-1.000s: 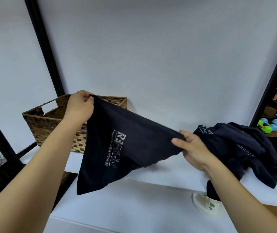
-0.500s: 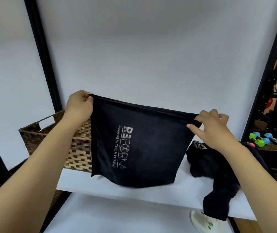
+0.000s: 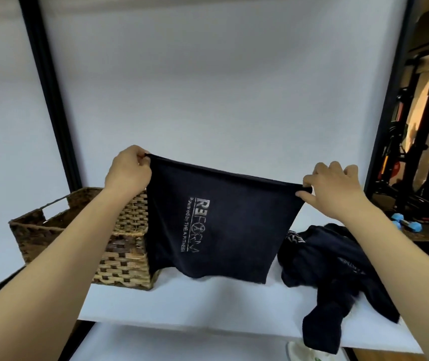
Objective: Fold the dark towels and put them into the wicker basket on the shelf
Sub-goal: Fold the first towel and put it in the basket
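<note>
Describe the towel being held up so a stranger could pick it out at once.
On the white shelf, right of the wicker basket, the held towel hangs flat, its top corners pinched by the left hand and right hand. Unlike the crumpled towel pile beside it, it is spread out, logo facing the camera.

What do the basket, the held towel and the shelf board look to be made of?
Basket: woven wicker or similar plant fibre, matt brown and tan, its checker weave showing. Held towel: soft dark navy cloth, probably cotton terry, matt, hanging limp, with pale printed lettering. Shelf board: smooth white sheet, perhaps painted or laminated wood; the material cannot be told for certain.
</note>
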